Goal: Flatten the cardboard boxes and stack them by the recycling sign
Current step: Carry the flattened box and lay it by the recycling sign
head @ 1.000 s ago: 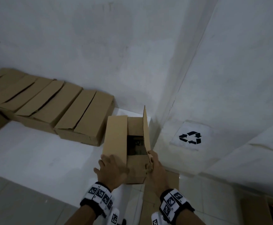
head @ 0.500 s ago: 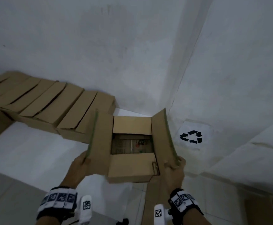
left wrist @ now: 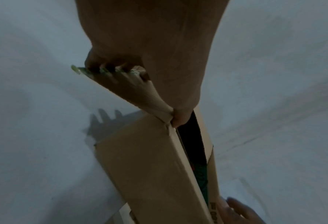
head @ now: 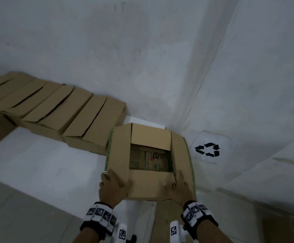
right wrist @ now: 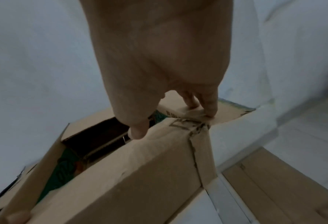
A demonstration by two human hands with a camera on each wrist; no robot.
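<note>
An open brown cardboard box [head: 149, 186] hangs in front of me, all its top flaps spread and printed cardboard visible inside. My left hand [head: 114, 183] grips the left flap at the near corner; its fingers [left wrist: 109, 68] curl over the flap's green edge and its thumb [left wrist: 180, 119] presses the inner side of the box [left wrist: 153, 166]. My right hand [head: 181, 186] holds the near right corner, with fingers [right wrist: 207, 106] on the right flap and its thumb [right wrist: 138, 131] at the box [right wrist: 140, 174] rim. The recycling sign [head: 207, 149] is on the wall just right of the box.
A row of closed cardboard boxes [head: 55, 109] lies along the back wall on a white ledge [head: 37, 160] to the left. Flat cardboard [right wrist: 283, 181] lies on the tiled floor below the box, by the wall corner.
A second ago one side flap lay shut and the other stood up. Both side flaps have been pulled out and down, and my left hand has moved back in to the near corner.
</note>
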